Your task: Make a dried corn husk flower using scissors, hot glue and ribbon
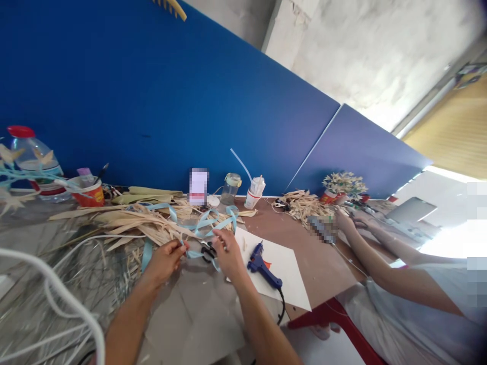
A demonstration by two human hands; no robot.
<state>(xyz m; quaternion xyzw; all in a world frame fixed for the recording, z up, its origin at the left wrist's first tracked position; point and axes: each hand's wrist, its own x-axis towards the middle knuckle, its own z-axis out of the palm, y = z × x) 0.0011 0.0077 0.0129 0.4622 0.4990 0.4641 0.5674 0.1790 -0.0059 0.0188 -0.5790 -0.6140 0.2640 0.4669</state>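
My left hand (167,261) pinches a light blue ribbon (195,254) near the middle of the table. To its right, my right hand (228,253) is beside black-handled scissors (207,252), its fingers bent; what lies between them is hard to make out. The ribbon runs between the two hands, and more of it loops over the pile of dry husks (133,223) behind them. A blue glue gun (264,267) lies on a white sheet (292,274) to the right of my right hand.
Along the blue partition (171,101) stand a phone (198,186), a glass jar (230,188), a cup of white sticks (254,194), a red cup (89,195) and a large bottle (38,167). White cables (72,291) cross the left. Another person's arms (376,253) work at right.
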